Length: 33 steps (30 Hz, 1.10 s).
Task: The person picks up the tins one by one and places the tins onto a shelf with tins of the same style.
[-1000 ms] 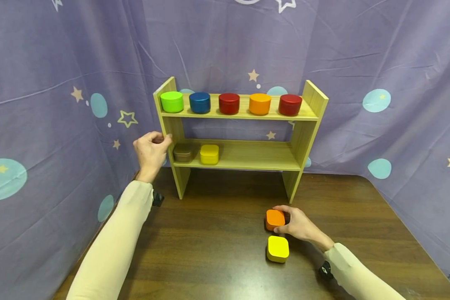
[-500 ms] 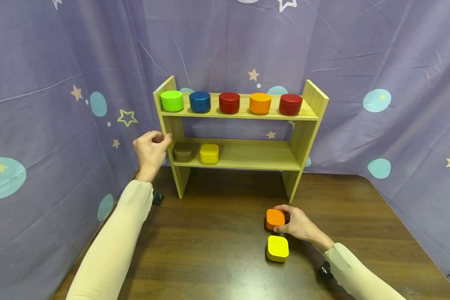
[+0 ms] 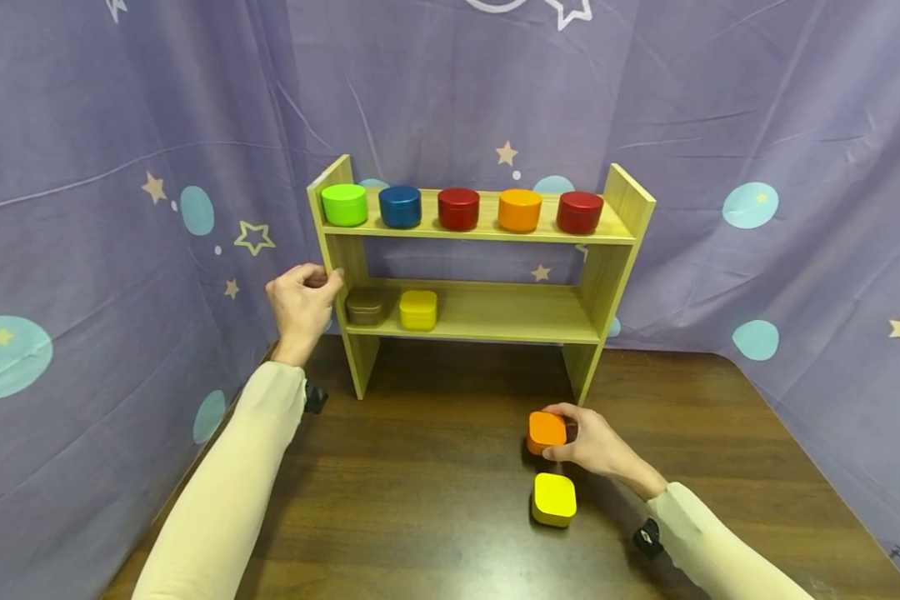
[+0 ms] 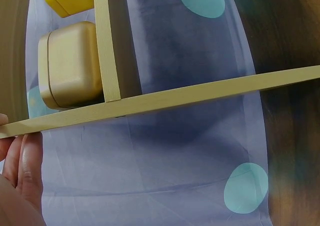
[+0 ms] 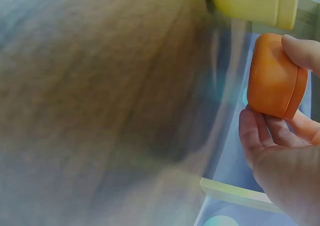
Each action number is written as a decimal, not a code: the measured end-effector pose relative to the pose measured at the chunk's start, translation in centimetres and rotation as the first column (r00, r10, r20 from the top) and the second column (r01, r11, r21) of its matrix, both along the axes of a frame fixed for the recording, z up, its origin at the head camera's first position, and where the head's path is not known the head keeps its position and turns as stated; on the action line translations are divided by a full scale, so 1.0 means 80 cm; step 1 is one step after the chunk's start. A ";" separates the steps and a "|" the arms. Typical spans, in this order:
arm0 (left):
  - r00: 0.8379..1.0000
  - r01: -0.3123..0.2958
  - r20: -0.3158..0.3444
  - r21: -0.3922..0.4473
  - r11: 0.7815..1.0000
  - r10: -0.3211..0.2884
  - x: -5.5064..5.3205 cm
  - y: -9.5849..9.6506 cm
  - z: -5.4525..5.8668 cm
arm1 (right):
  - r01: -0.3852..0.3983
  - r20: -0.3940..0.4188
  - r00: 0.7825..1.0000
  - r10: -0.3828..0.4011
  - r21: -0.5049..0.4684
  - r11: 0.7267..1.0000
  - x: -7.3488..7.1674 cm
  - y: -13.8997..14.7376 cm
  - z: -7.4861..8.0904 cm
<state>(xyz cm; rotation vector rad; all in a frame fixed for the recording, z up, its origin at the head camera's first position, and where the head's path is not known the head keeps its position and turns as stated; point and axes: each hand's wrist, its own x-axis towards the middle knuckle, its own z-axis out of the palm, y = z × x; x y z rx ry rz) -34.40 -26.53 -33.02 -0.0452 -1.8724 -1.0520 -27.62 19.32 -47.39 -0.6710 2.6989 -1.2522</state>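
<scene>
My left hand pinches the left side panel of a small wooden shelf, thumb on one side and fingers on the other. Low over the table in front of the shelf, my right hand holds a square orange tin between thumb and fingers. The right wrist view shows fingers under one side of the orange tin and the thumb on the opposite side. Just nearer to me on the table lies a square yellow tin.
On the upper shelf stands a row of round tins: green, blue, red, orange and red. A bronze square tin and another yellow one sit at the lower shelf's left. A purple curtain hangs behind.
My right hand has shifted the square orange tin slightly up and left in the head view, away from the yellow tin. My left hand stays at the shelf panel.
</scene>
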 end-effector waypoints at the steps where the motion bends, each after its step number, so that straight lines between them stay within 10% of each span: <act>1: 1.000 0.000 0.000 -0.001 1.000 0.000 0.000 0.000 0.000 | -0.004 -0.002 1.000 0.004 -0.006 1.000 0.000 0.000 0.001; 33: 1.000 0.009 -0.002 -0.007 1.000 -0.009 -0.001 -0.001 0.000 | -0.095 -0.123 0.988 0.096 0.014 0.995 -0.017 -0.054 0.071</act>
